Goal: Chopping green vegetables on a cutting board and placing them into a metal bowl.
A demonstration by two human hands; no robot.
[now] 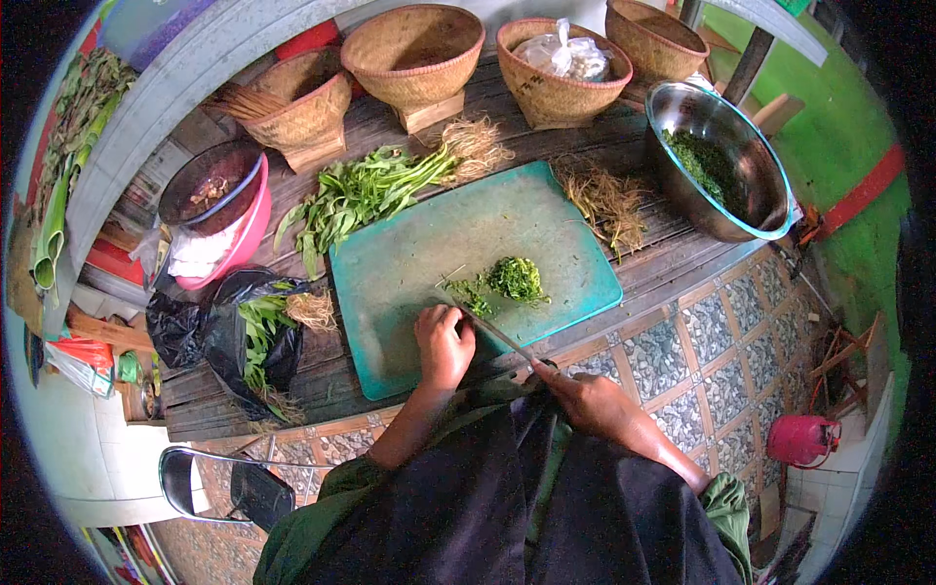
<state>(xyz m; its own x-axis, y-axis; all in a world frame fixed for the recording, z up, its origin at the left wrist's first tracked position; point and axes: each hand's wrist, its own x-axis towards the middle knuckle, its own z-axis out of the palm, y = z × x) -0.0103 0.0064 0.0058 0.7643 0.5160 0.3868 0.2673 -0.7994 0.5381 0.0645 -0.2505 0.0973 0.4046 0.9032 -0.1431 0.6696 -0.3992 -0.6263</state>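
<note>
My right hand (596, 402) grips a knife (497, 333), whose blade slants up and left over the near edge of a green cutting board (395, 256). Beside the blade's far end, my left hand (444, 347) rests on the board with its fingers curled. Whether it holds anything is hidden. Just past the blade lies a small mound of finely chopped greens (516, 280), with loose shreds trailing left. Behind the board lies a bunch of leafy greens (380, 179) with roots attached. Cut-off roots (603, 197) are heaped at its right.
A steel bowl (764, 190) at right contains chopped greens. Woven bamboo baskets (413, 80) line the back of the wooden table (329, 398). At left are a pink basin (256, 238) and a black plastic bag (219, 322) with more greens. A folding chair (263, 490) stands below left.
</note>
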